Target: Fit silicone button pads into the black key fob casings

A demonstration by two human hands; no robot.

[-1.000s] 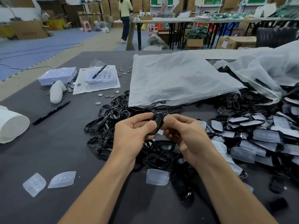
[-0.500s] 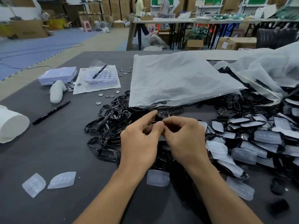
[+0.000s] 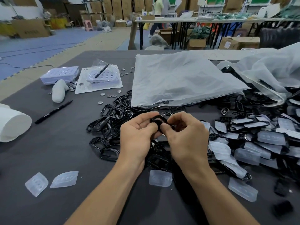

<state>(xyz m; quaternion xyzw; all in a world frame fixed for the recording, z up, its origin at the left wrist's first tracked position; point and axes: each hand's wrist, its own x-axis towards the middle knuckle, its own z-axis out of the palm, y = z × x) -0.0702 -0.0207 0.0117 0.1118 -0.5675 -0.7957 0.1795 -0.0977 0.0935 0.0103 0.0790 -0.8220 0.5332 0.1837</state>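
— What sort of place is shown?

— An assembly workshop set up inside a warehouse hall is shown. A dark work table (image 3: 48,151) is covered with a loose heap of black key fob casings (image 3: 113,120), and translucent silicone button pads (image 3: 269,138) are piled at its right side.

— By what else is that borne out?

— Parts are spilled in bulk from large plastic bags (image 3: 178,78), and small silver discs (image 3: 112,95) are scattered beside stacked plastic trays (image 3: 60,74). Cardboard cartons (image 3: 97,7) are stacked along the far wall, folding tables (image 3: 165,21) laden with goods are set in a row, and blue foam mats (image 3: 40,44) are laid over the floor.
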